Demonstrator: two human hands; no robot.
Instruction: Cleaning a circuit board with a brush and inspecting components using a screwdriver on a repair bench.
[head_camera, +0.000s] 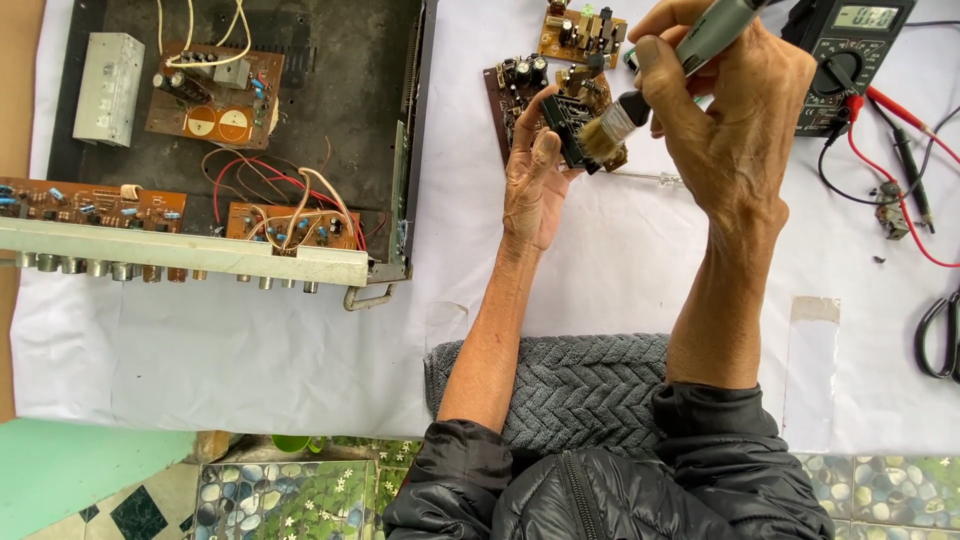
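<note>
- The left hand (535, 185) pinched a small circuit board (585, 120) between thumb and fingers, holding it up above the white table cover (620, 260).
- The right hand (735, 110) was closed around the grey handle of a paintbrush (640, 105), whose bristles touched the board's near edge.
- The board sat between the two hands, just left of the right hand's knuckles.
- Another brown board (515, 90) lay flat behind the left hand.
- A multimeter (850, 50) rested right of the right hand; an opened amplifier chassis (300, 100) stood well to the left.
</note>
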